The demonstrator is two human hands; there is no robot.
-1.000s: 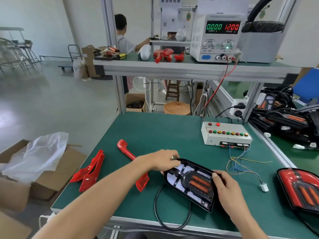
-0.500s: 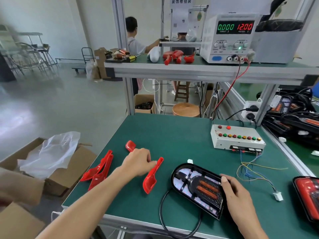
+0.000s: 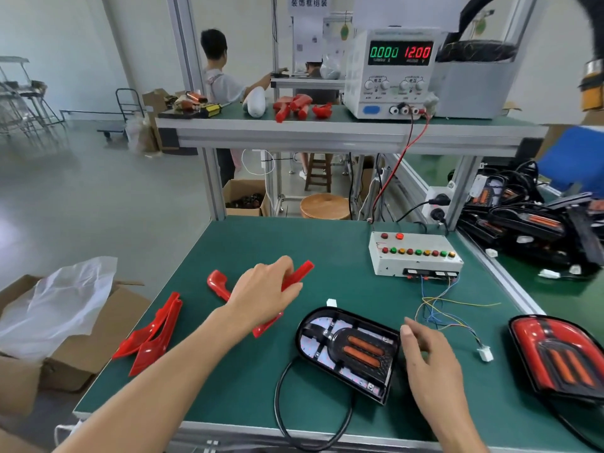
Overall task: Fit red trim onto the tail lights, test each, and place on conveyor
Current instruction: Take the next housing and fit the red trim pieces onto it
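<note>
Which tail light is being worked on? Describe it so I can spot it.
On the green bench, in front of the white button box, lies the untrimmed tail light between both hands. Unlike the red-faced tail light at the right edge, its reflector is bare.

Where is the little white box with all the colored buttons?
The button box sits far right on the green table, below the power supply, behind the unfinished tail light.

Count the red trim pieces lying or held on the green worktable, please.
3: one held in the left hand, trim; two stacked at the table's left edge. Others may be hidden.
</note>
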